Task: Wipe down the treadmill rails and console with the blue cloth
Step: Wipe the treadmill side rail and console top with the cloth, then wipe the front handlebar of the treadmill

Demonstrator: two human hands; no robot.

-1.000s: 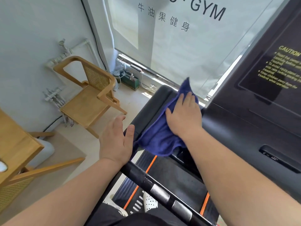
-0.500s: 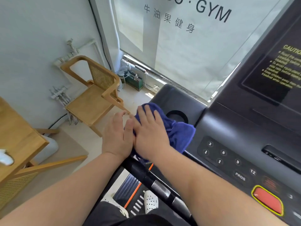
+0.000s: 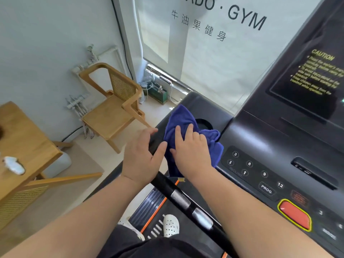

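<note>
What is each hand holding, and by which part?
Nothing is gripped: the right hand presses flat on the middle of the blue cloth, and the left hand rests open beside it on the console edge.

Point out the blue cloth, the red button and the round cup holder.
blue cloth point(image 3: 179, 118), head view, on its upper fold near the far end.
red button point(image 3: 295, 214), head view, on the centre of its red face.
cup holder point(image 3: 204, 124), head view, on the dark inside of the round opening.

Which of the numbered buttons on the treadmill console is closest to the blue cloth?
The button marked 3, just beside the edge of the blue cloth. The 6, 9 and 12 buttons sit progressively farther along, toward the red button.
</note>
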